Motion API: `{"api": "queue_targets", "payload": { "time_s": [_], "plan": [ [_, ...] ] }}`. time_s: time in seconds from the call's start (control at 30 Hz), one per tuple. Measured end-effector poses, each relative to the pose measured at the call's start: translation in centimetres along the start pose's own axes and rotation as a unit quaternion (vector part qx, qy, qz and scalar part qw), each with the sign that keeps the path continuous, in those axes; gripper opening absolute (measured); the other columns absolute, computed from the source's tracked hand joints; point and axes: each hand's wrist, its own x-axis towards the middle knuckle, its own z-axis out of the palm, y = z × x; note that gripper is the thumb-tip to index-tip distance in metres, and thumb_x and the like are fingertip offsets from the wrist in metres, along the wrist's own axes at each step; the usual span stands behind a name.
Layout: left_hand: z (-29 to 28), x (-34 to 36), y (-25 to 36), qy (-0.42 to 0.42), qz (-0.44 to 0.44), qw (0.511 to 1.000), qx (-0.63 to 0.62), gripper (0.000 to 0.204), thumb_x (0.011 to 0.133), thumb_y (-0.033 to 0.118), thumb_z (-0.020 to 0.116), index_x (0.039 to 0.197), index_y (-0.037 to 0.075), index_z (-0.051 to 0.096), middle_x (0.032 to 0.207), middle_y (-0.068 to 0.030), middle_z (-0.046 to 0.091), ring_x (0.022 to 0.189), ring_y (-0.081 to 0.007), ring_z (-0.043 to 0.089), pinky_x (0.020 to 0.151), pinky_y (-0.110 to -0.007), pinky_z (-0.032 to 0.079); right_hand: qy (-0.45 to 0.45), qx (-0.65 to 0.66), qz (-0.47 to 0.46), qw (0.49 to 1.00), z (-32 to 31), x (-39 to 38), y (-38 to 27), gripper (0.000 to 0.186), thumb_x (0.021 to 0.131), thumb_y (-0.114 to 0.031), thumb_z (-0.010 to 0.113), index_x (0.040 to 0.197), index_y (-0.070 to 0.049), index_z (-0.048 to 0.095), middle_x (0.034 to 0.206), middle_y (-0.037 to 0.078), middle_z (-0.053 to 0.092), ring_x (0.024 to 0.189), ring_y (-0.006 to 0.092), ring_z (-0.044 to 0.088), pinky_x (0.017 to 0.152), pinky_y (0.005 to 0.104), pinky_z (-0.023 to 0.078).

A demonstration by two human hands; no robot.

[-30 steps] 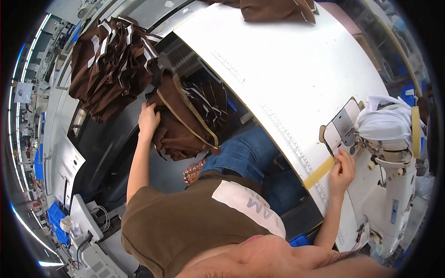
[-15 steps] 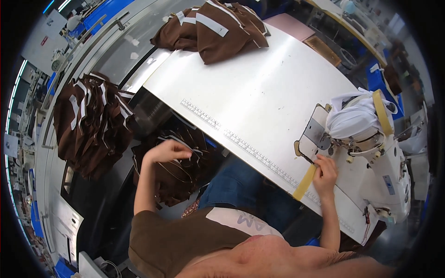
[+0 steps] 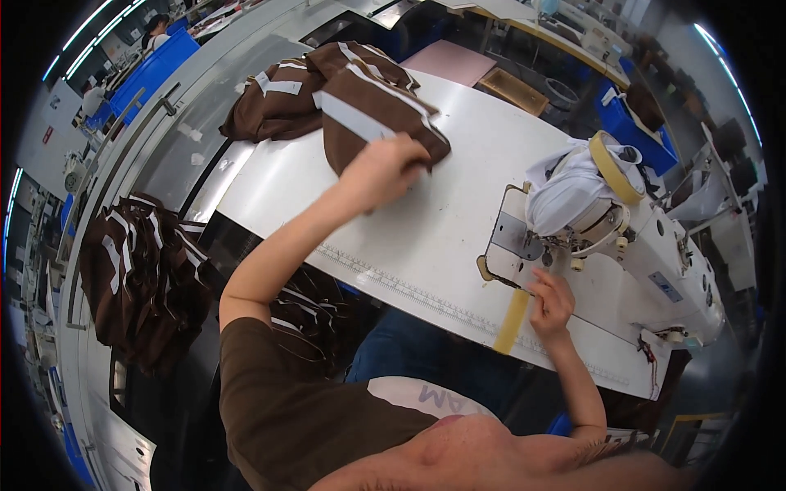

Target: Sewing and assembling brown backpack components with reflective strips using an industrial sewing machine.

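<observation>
The left hand (image 3: 391, 170) is at the near edge of a brown fabric piece with a white strip (image 3: 389, 108), its fingers curled; motion blur hides whether they grip the cloth. This piece lies on the far left part of the white surface (image 3: 442, 221), against more brown fabric (image 3: 274, 119) to its left. The right hand (image 3: 553, 304), fingers loosely bent, rests at the near side of the sewing machine's metal plate (image 3: 512, 237); whether it pinches anything cannot be told. A yellow tape strip (image 3: 512, 322) lies just left of it. White cloth (image 3: 565, 192) and a yellow tape roll (image 3: 616, 168) sit on the sewing machine (image 3: 655, 237) at right. A brown garment pile (image 3: 151, 282) hangs farther left, off the surface.
</observation>
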Motion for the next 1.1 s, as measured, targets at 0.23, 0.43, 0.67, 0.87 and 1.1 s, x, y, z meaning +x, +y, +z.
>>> {"api": "queue_targets", "payload": {
  "time_s": [0.23,0.43,0.67,0.87,1.1],
  "plan": [
    [6.7,-8.9,3.4,-0.305,0.012,0.948,0.086,0.068,0.087,0.055,0.05,0.143,0.021,0.032,0.151,-0.0079,0.022,0.136,-0.036,0.022,0.102,-0.068,0.016,-0.199,0.103,0.068,0.972,2.9,3.9,-6.3,0.026,0.082,-0.014,0.061,0.107,-0.007,0.062,0.127,0.016,0.053,0.118,0.031,0.049,0.096,0.0408,0.036],
    [4.5,-2.6,0.5,-0.087,-0.157,0.974,-0.139,0.033,0.095,0.03,0.051,0.117,0.007,0.059,0.101,-0.009,0.065,0.084,-0.0179,0.063,0.074,-0.028,0.051,-0.279,0.121,-0.005,0.953,1.9,1.9,-5.2,0.031,0.076,-0.012,0.067,0.107,-0.009,0.063,0.129,0.012,0.053,0.127,0.0299,0.042,0.101,0.0415,0.033],
    [9.2,2.0,4.2,-0.453,-0.364,0.72,-0.381,0.034,0.082,0.021,0.072,0.109,0.005,0.059,0.085,-0.0016,0.063,0.065,-0.0061,0.056,0.048,-0.018,0.034,-0.271,0.189,-0.042,0.943,0.9,1.1,-4.2,0.031,0.072,-0.006,0.067,0.103,-0.007,0.063,0.13,0.013,0.052,0.124,0.0316,0.045,0.103,0.0437,0.036],
    [7.0,0.6,4.2,-0.082,0.005,0.977,0.195,0.018,0.072,0.002,0.063,0.088,0.01,0.062,0.087,-0.003,0.063,0.066,-0.0174,0.059,0.057,-0.03,0.047,-0.151,0.113,0.122,0.974,0.0,-0.1,-4.9,0.047,0.07,-0.002,0.066,0.115,-0.009,0.056,0.114,0.013,0.055,0.105,0.0312,0.053,0.093,0.0391,0.042],
    [-0.3,0.5,3.4,-0.422,-0.192,0.86,-0.213,0.02,0.084,0.022,0.067,0.086,0.002,0.062,0.08,-0.0047,0.066,0.068,-0.013,0.058,0.062,-0.028,0.048,-0.348,0.159,0.189,0.904,-4.0,1.5,-3.1,0.059,0.067,0.012,0.045,0.121,-0.012,0.043,0.084,0.012,0.055,0.087,0.031,0.054,0.079,0.0371,0.044]
  ]
}}
